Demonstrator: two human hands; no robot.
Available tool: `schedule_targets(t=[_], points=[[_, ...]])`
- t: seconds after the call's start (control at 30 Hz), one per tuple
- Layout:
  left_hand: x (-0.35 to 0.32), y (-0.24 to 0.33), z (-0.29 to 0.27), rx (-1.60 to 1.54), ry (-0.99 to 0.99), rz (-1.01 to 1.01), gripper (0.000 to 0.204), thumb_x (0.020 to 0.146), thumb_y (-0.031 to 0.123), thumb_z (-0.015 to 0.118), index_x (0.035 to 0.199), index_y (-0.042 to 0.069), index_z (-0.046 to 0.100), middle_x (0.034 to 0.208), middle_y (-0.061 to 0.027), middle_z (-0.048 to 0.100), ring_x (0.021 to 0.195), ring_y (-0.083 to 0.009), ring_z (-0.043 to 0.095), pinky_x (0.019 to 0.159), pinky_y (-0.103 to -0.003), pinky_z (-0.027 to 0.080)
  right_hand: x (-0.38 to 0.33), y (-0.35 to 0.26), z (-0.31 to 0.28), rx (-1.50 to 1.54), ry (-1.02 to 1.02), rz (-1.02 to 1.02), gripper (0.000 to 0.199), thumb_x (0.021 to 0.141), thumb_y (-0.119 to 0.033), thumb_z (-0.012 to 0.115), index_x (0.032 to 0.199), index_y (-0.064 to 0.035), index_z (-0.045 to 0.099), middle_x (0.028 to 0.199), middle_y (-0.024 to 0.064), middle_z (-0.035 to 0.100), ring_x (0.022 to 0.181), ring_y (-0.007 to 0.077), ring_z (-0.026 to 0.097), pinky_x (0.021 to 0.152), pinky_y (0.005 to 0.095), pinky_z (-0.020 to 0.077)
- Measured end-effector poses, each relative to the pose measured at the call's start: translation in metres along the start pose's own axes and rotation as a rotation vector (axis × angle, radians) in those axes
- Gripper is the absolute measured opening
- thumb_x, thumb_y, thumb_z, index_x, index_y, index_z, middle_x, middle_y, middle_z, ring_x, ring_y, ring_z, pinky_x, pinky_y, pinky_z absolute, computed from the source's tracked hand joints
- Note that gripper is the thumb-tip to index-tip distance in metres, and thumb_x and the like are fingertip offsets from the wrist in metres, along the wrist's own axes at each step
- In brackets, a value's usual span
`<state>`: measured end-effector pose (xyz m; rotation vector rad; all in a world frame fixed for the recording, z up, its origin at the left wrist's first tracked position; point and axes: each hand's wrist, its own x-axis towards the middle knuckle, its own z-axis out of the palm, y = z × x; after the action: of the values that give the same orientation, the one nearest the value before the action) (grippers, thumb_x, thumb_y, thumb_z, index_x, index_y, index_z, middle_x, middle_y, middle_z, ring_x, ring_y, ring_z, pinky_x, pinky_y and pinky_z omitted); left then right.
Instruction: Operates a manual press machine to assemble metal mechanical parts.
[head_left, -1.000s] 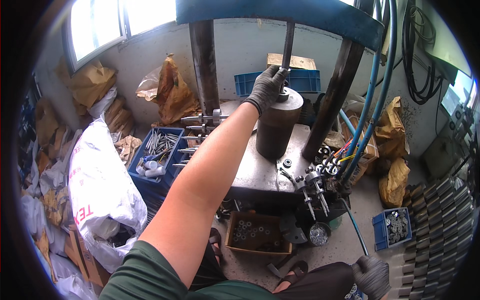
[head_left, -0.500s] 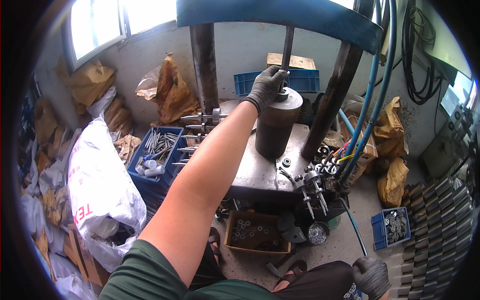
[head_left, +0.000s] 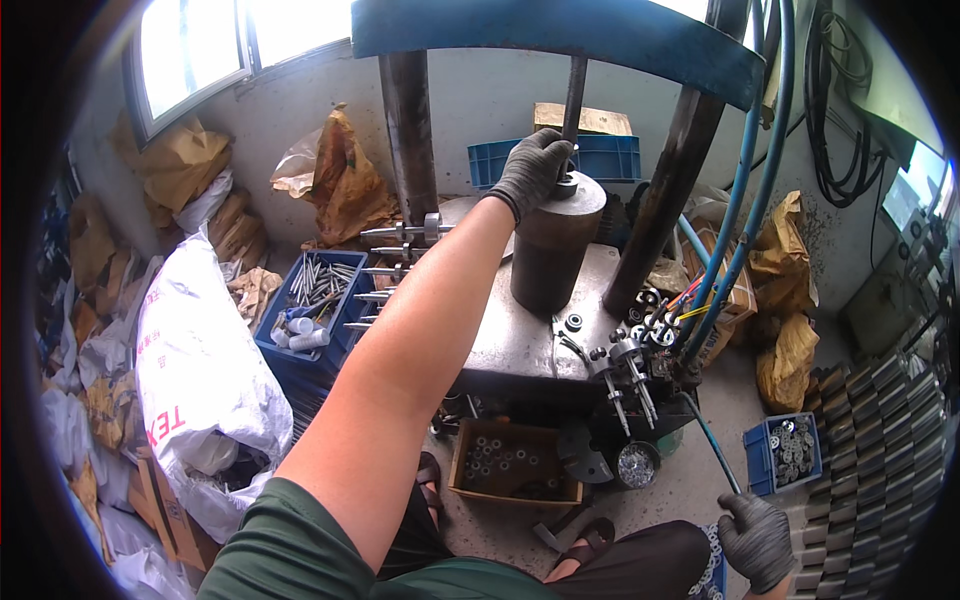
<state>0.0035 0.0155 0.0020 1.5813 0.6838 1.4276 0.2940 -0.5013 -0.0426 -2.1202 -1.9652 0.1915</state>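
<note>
My left hand (head_left: pixel 533 172), in a dark grey glove, is closed around an upright metal shaft, mostly hidden by the fingers. A dark ring (head_left: pixel 567 188) sits just below it on top of a thick steel cylinder (head_left: pixel 553 260). The vertical press rod (head_left: pixel 575 95) comes down from above to the hand. The cylinder stands on the metal press table (head_left: pixel 510 345). At the lower right my gloved right hand (head_left: pixel 757 540) is closed on the end of a long blue-grey lever (head_left: pixel 712 445). Several shafts with collars (head_left: pixel 633 375) lie at the table's right front corner.
A blue crossbeam (head_left: pixel 550 38) and two posts, left (head_left: pixel 408 140) and right (head_left: pixel 665 200), frame the work. Blue hoses (head_left: pixel 745 190) hang at right. A blue crate (head_left: pixel 312 345) of shafts stands left, a box of rings (head_left: pixel 515 495) below, and stacked metal parts (head_left: pixel 865 460) at right.
My right hand has moved up and slightly right, and the lever's end has risen with it. My left hand stays at the top of the cylinder.
</note>
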Motion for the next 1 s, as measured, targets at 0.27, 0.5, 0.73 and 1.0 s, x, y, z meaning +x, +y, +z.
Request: schedule_targets(t=[0.27, 0.5, 0.73, 1.0], points=[[-0.003, 0.005, 0.004, -0.003, -0.008, -0.025, 0.022, 0.093, 0.021, 0.066, 0.101, 0.002, 0.070, 0.078, -0.0033, 0.064, 0.070, -0.0112, 0.059, 0.067, -0.029, 0.051, 0.003, -0.007, -0.004, 0.023, 0.075, 0.035, 0.022, 0.083, -0.011, 0.066, 0.099, -0.0004, 0.074, 0.090, 0.0206, 0.073, 0.085, 0.0384, 0.072, 0.077, 0.0450, 0.0578], [-0.003, 0.003, 0.002, -0.001, -0.002, -0.034, 0.021, 0.092, 0.021, 0.066, 0.099, 0.002, 0.070, 0.078, -0.0035, 0.064, 0.069, -0.0110, 0.059, 0.068, -0.028, 0.051, 0.001, -0.002, -0.006, -0.001, -0.149, 0.042, 0.025, 0.085, -0.010, 0.065, 0.105, 0.0015, 0.073, 0.094, 0.0219, 0.073, 0.090, 0.0391, 0.072, 0.082, 0.0428, 0.0577], [-0.006, 0.007, 0.007, -0.005, 0.000, -0.041, 0.021, 0.091, 0.020, 0.065, 0.101, 0.002, 0.071, 0.077, -0.0030, 0.064, 0.069, -0.0108, 0.059, 0.067, -0.029, 0.050, 0.003, -0.007, -0.007, 0.054, 0.118, 0.029, 0.024, 0.085, -0.008, 0.064, 0.105, 0.0018, 0.073, 0.094, 0.0204, 0.074, 0.088, 0.0377, 0.073, 0.081, 0.0427, 0.0584], [-0.003, 0.002, 0.000, -0.043, -0.001, -0.031, 0.022, 0.091, 0.019, 0.063, 0.103, 0.002, 0.071, 0.076, -0.0022, 0.063, 0.068, -0.0102, 0.057, 0.066, -0.029, 0.050, 0.011, -0.001, -0.010, -0.031, -0.117, 0.016, 0.020, 0.085, -0.006, 0.065, 0.103, 0.0011, 0.073, 0.092, 0.0195, 0.074, 0.087, 0.0372, 0.073, 0.080, 0.0420, 0.0581]])
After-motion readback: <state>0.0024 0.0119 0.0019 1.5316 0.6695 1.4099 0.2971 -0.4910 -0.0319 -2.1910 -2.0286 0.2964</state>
